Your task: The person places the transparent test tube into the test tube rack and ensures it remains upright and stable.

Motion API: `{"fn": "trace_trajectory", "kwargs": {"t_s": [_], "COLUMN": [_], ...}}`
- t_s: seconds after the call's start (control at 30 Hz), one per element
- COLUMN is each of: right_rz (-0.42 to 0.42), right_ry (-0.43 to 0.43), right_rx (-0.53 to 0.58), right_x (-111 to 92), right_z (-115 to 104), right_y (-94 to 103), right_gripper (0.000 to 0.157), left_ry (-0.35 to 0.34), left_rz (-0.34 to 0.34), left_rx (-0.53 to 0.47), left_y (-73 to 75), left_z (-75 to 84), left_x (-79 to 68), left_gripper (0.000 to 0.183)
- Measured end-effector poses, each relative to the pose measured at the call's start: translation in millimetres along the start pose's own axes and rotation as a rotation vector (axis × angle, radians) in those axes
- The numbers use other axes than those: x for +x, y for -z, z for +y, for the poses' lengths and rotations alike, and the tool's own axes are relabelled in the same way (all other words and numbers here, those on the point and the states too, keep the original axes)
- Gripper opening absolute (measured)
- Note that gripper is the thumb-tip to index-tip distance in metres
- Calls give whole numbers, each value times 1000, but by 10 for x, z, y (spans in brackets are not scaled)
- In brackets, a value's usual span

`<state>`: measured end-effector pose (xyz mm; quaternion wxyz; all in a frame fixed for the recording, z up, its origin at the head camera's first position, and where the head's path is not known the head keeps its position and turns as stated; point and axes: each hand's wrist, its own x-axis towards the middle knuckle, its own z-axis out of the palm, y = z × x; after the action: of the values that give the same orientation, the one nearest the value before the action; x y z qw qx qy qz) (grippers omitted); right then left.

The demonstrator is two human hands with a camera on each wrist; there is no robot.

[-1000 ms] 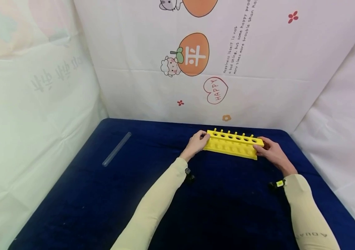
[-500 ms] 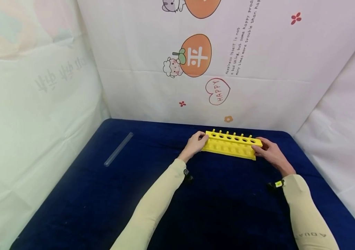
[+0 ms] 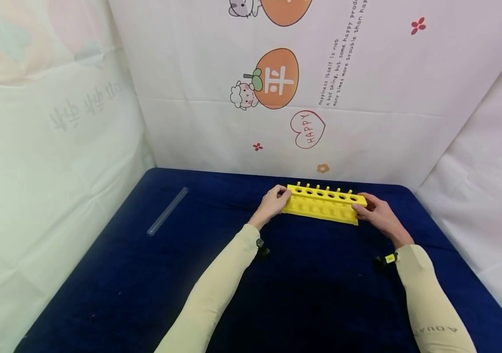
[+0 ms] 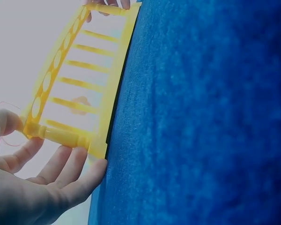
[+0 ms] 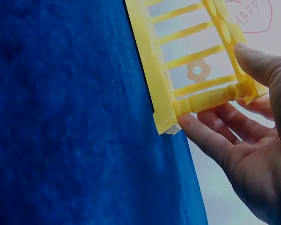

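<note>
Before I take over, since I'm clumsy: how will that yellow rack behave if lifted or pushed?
The rack is likely stiff, running straight between the left hand and right hand. Its open frame suggests it is light for its size. Long but narrow, it might tip if pushed near the top.

Back wall point(image 3: 374, 137): faced in white, an orange fruit point(image 3: 277, 78) printed at upper centre.
Left wall point(image 3: 56, 196): faced in creased white, faintly patterned at upper left.
Right wall point(image 3: 493, 162): creased white, right edge.
Table point(image 3: 100, 284): covered in dark blue, lower half.
</note>
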<state>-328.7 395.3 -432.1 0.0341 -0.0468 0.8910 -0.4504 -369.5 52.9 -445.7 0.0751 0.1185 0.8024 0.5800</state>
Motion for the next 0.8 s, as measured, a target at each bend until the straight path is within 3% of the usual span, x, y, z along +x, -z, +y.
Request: {"fn": "trace_trajectory", "kwargs": {"t_s": [0.33,0.8], "right_rz": [-12,-16], "right_ry": [40,33], "right_rx": [-12,-30], "right_x": [14,83], "right_z": [-67,-118], "right_y": [-53,-126], "right_gripper": [75,77], "left_ry": [11,32], "left_rz": [8,30], "left_rx": [-1,10], "left_y": [70,158], "left_z": [-37,-47], "left_x": [10,-37], "left_gripper": [39,38]}}
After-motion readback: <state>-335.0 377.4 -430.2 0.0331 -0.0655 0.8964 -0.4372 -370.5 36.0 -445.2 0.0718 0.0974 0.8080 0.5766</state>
